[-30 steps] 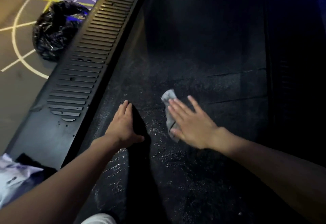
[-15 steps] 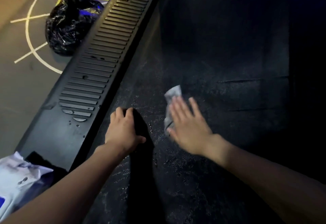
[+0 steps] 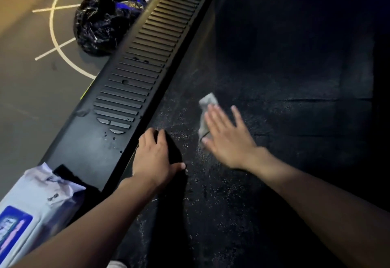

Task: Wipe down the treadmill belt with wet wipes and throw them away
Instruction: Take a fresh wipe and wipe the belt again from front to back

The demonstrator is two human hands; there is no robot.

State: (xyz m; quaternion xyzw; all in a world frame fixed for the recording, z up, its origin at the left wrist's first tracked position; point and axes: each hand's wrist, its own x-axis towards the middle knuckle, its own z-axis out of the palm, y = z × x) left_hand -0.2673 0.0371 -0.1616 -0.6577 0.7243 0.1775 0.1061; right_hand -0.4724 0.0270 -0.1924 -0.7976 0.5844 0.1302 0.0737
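Note:
The dark treadmill belt fills the right and middle of the head view, and it glistens wet near my hands. A crumpled grey wet wipe lies on the belt. My right hand presses flat on it with straight, spread fingers, and the wipe's far end sticks out past the fingertips. Beside it, my left hand rests palm down at the belt's left edge, its fingertips bent over the belt, holding nothing.
The ribbed black side rail runs diagonally along the belt's left. A black rubbish bag sits on the marked floor beyond it. A pack of wet wipes lies at the lower left.
My left hand's fingers have bent at the belt's edge. The right hand stays flat on the wipe. The camera view has shifted, bringing more of the wipe pack and bag into sight.

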